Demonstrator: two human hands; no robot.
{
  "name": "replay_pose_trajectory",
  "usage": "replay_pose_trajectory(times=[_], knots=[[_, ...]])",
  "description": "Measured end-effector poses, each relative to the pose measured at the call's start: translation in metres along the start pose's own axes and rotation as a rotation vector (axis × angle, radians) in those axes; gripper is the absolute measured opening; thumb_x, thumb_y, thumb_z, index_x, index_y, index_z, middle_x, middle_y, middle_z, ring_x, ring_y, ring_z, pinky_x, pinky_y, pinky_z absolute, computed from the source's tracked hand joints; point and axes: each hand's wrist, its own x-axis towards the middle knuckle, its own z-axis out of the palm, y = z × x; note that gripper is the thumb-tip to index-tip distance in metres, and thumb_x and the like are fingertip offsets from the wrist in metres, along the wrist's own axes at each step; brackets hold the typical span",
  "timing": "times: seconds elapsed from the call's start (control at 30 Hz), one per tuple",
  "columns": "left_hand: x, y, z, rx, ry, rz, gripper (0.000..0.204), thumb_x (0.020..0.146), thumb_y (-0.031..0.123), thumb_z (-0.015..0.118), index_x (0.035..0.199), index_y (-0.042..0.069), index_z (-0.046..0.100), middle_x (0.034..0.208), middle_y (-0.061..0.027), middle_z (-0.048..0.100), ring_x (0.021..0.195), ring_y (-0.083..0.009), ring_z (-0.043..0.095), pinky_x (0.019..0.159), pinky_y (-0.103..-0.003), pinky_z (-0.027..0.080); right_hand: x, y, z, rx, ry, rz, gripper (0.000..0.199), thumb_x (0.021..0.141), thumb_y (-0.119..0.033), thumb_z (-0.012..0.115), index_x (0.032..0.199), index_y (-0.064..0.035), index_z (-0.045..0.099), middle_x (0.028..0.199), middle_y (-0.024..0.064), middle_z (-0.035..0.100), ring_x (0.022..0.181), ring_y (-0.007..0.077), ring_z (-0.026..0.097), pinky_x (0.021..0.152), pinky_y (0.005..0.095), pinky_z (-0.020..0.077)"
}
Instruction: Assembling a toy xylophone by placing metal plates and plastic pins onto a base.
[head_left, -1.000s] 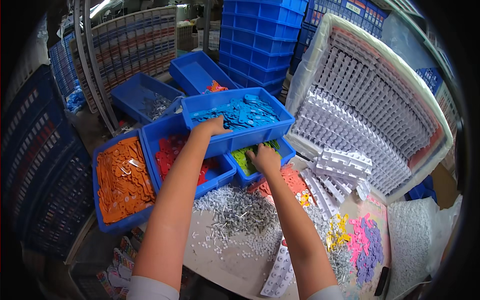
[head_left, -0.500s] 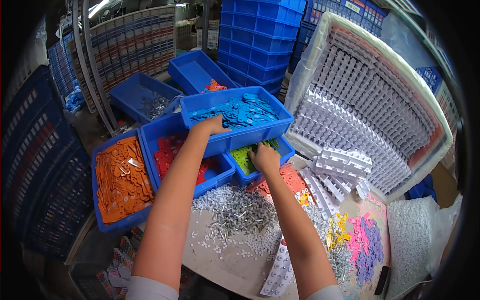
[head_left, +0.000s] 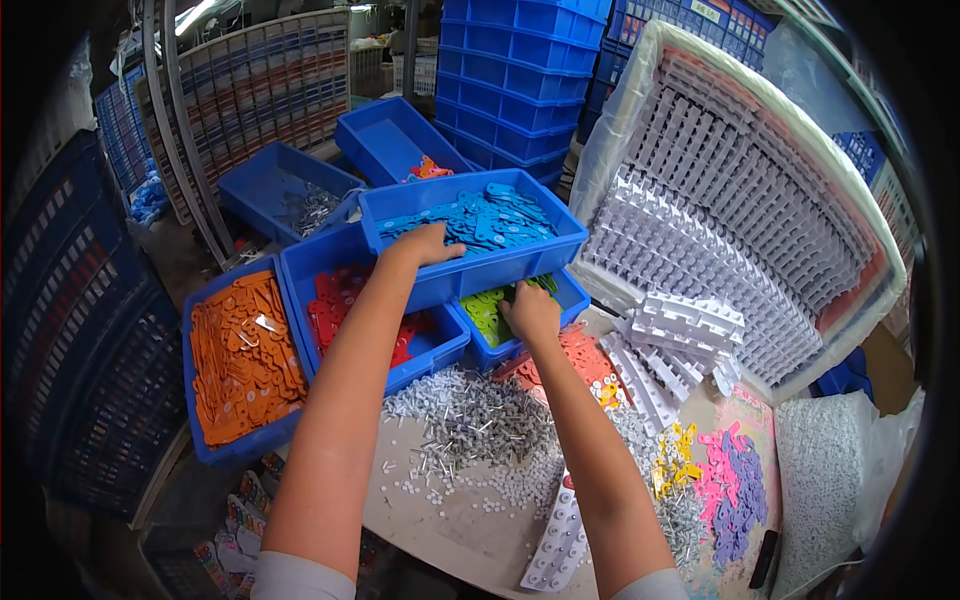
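My left hand (head_left: 424, 244) reaches over the near wall of a raised blue bin (head_left: 480, 283) and rests on flat blue plastic pieces (head_left: 500, 218). Its thumb stands apart; the other fingertips are hidden among the pieces. Lower and to the right, my right hand (head_left: 533, 313) dips into a smaller blue bin (head_left: 577, 300) with lime-green plastic pieces (head_left: 484, 316). Its fingers are curled down, and whatever they pinch is hidden. The raised bin partly covers the green bin and another bin with red pieces (head_left: 335, 308).
Orange pieces (head_left: 245, 350) fill a bin at left. Small silvery pins (head_left: 480, 420), white moulded strips (head_left: 690, 328), yellow (head_left: 676, 458), pink (head_left: 716, 470) and purple pieces (head_left: 738, 505) cover parts of the table. A large lined crate (head_left: 890, 250) of white parts leans at right; blue bins (head_left: 515, 90) are stacked behind.
My left thumb has lifted slightly away from the bin's near rim. My right hand has shifted a little among the green pieces. The raised bin sits marginally higher in the picture.
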Motion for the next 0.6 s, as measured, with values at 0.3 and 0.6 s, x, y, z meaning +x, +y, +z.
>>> replay_pose_trajectory(times=[0.3,0.6], knots=[[0.018,-0.016,0.001,0.077,0.305,-0.273,0.081,0.088,0.039,0.078,0.152,0.003,0.044,0.157,-0.0276,0.043,0.146,-0.0508,0.04,0.117,-0.058,0.04,0.002,0.006,0.003,0.047,0.003,-0.003,0.019,0.089,-0.017,0.063,0.099,-0.0029,0.071,0.092,0.0223,0.074,0.087,0.0406,0.074,0.077,0.0522,0.0588],[0.032,-0.028,-0.008,0.326,0.036,-0.353,0.087,0.085,0.03,0.076,0.158,0.003,0.038,0.158,-0.0308,0.043,0.148,-0.0476,0.042,0.119,-0.055,0.04,0.001,-0.002,-0.007,0.071,-0.105,0.015,0.042,0.087,-0.042,0.076,0.099,-0.0016,0.074,0.098,0.0216,0.076,0.09,0.0397,0.074,0.08,0.0496,0.0589]])
